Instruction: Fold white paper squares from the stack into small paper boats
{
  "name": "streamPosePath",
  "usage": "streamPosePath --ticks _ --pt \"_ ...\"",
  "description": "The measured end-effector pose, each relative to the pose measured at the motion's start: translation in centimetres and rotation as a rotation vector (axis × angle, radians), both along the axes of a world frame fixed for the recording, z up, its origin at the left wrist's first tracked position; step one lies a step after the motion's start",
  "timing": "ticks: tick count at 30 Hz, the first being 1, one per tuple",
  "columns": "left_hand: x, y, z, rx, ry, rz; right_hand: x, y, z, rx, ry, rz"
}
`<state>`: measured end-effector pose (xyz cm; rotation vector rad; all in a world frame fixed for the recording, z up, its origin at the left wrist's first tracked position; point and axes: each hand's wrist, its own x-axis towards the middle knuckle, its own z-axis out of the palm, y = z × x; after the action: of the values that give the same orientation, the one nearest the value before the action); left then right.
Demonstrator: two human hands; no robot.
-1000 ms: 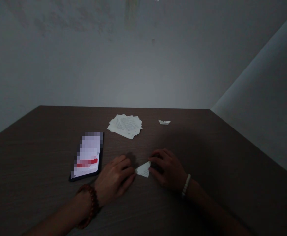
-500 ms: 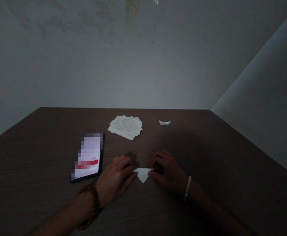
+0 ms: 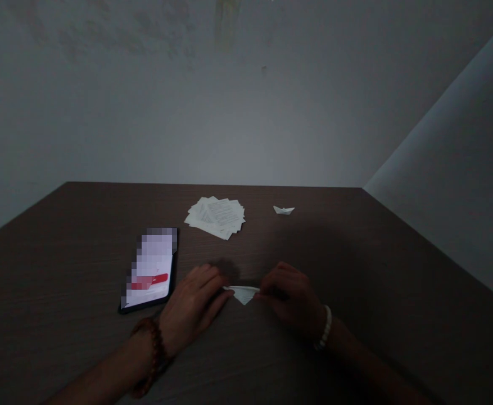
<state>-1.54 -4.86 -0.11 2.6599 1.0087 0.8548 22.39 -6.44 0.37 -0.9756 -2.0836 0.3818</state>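
Between my two hands is a small piece of folded white paper (image 3: 245, 295), its lower part a triangle pointing toward me and its top edge a narrow band. My left hand (image 3: 198, 295) pinches the paper's left corner between thumb and fingers. At the right corner, my right hand (image 3: 290, 295) grips it the same way, with the fingertips partly hidden in shadow. Beyond my right hand a little folded paper boat (image 3: 284, 210) sits on the table.
A fanned pile of printed paper sheets (image 3: 216, 217) lies toward the back of the brown table (image 3: 103, 208). Left of my left hand is a phone (image 3: 151, 267) with a lit, blurred screen. A wall (image 3: 229, 124) rises behind the table, with another surface slanting at the right.
The paper's top edge has tilted up into a narrow band, and its triangle looks shorter. Both hands have drawn slightly outward and keep their pinch.
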Motion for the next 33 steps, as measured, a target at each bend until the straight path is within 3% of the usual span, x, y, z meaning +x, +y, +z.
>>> streamPosePath --ticks 9,23,33 --pt "-0.3 0.1 0.0 0.08 -0.138 -0.025 0.3 0.0 -0.5 0.162 -0.097 0.042" --pt "-0.2 -0.1 0.3 0.116 -0.187 -0.064 -1.0 -0.5 -0.5 -0.229 0.067 -0.098" --pt "0.5 -0.2 1.3 0.043 -0.253 -0.113 -1.2 -0.7 -0.4 -0.229 0.016 -0.07"
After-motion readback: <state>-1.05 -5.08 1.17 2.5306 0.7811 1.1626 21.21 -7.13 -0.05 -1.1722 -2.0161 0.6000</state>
